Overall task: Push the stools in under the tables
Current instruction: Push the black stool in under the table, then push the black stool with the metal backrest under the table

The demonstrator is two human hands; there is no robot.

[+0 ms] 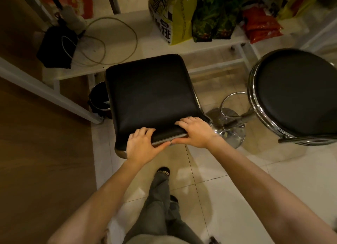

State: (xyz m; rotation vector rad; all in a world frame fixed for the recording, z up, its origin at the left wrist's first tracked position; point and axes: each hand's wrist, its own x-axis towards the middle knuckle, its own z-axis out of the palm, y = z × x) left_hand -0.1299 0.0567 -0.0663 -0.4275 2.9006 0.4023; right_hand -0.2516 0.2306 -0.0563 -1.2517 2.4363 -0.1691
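The square black padded stool with a chrome frame (151, 98) stands on the tiled floor (237, 180), its far edge at the front edge of the white bench (127, 61). The left hand (141, 146) and right hand (195, 131) grip its near rim, fingers (145, 131) curled over the cushion, thumbs beneath. The soft seat gives; the metal base looks heavy, so it likely slides stiffly. The round black chrome-ringed stool (295, 96) waits well right.

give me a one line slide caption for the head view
Both hands, left hand and right hand, grip the near edge of a square black padded stool; a round black chrome-rimmed stool stands alongside.
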